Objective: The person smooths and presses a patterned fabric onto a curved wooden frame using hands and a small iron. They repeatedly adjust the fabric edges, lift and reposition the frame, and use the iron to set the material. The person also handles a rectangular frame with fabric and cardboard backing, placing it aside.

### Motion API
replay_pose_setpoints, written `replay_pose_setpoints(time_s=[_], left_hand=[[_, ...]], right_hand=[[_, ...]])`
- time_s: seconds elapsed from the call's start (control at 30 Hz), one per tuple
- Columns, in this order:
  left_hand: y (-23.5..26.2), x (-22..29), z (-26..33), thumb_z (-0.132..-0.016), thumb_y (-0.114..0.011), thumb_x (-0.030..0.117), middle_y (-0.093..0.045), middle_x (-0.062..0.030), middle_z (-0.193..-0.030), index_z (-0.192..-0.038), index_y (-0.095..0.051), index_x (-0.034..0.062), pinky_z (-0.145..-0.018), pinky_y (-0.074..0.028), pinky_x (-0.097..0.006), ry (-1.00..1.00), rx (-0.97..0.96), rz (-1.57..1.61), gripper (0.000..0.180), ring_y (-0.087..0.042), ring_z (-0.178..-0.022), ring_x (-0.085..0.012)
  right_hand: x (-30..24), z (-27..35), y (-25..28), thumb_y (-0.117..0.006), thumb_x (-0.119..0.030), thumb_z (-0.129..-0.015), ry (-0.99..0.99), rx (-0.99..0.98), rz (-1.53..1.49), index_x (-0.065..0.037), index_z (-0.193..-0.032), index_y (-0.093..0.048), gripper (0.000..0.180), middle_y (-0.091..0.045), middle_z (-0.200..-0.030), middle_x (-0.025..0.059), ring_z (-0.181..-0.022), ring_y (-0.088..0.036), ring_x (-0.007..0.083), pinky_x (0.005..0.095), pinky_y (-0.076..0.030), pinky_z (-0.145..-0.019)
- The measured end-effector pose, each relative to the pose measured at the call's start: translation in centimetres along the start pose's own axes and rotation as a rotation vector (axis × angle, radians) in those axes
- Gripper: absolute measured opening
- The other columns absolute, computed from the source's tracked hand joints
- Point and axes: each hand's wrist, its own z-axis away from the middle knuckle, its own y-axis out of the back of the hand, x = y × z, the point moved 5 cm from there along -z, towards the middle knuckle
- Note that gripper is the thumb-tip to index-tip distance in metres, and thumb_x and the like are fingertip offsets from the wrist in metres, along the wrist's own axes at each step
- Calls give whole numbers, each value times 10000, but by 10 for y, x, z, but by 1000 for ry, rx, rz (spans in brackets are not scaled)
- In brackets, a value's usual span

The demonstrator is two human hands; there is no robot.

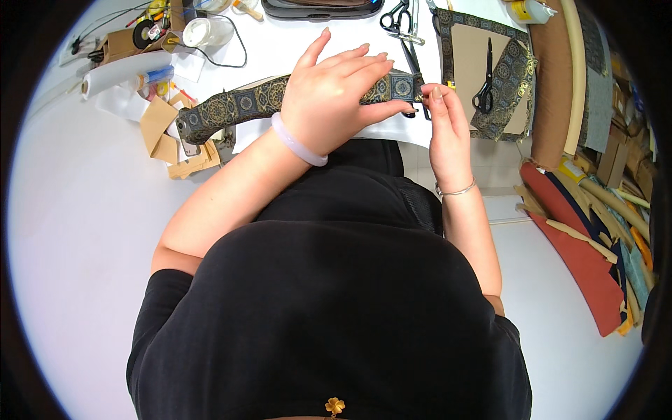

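Observation:
A long patterned fabric strip (238, 105), dark blue and gold, lies across the white table and hangs over its left edge. My left hand (332, 91) rests flat across the strip with its fingers stretched and spread to the right. At the strip's right end, the thumb and fingers of my right hand (448, 126) are pinched together on its edge. A dark narrow piece (411, 56) runs up from there; what it is, I cannot tell. Black-handled scissors (396, 17) lie farther back.
Right of my hands, black scissors (484, 94) lie on a beige board (470, 52) edged with patterned fabric. A white bottle (535, 11) and brown roll (553, 91) are beyond. At left are a clear jar (208, 31), white roll (126, 72) and cardboard pieces (159, 126).

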Motion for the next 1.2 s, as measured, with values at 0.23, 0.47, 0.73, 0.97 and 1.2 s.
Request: replay_pose_setpoints(time_s=[0.23, 0.47, 0.73, 0.97, 1.2], left_hand=[[-9, -3, 2, -765, -890, 437, -792, -38, -1158, -1178, -742, 113, -1169, -430, -501, -13, -3, -62, 546, -732, -1171, -198], [-4, -1, 3, -761, -884, 425, -758, -45, -1250, -1275, -696, 106, -1215, -371, -532, -9, -53, -12, 633, -681, -1265, -200], [40, -32, 34, -814, -867, 447, -671, -71, -1421, -1408, -621, 90, -1239, -326, -545, 118, -119, 10, 736, -587, -1392, -250], [52, -53, 57, -822, -868, 349, -742, -86, -1285, -1278, -708, 68, -1095, -518, -466, 83, -14, 59, 559, -688, -1249, -280], [47, -55, 59, -823, -871, 327, -763, -72, -1235, -1214, -734, 85, -1020, -566, -417, 15, 84, 75, 480, -714, -1193, -246]], right_hand=[[-1, -3, -1, -580, -265, -1120, 33, -16, 16, -28, -1179, -645, 253, -658, -1119, 3, -1025, -556, 79, 236, -451, -927], [-1, -1, -1, -681, -221, -1062, 33, -40, 1, -19, -1186, -639, 241, -666, -1115, 24, -1052, -586, 108, 269, -476, -969], [1, -7, 0, -783, -155, -978, 19, -14, 66, -17, -1134, -661, 242, -698, -1078, 36, -1036, -634, 125, 292, -504, -972], [-4, -6, -6, -766, -118, -988, 6, -25, 113, -15, -1137, -649, 216, -667, -1037, 25, -988, -626, 103, 264, -514, -907], [-6, -3, -4, -739, -90, -1005, -1, 3, 150, -15, -1158, -637, 198, -640, -1060, 22, -1005, -603, 105, 255, -502, -896]])
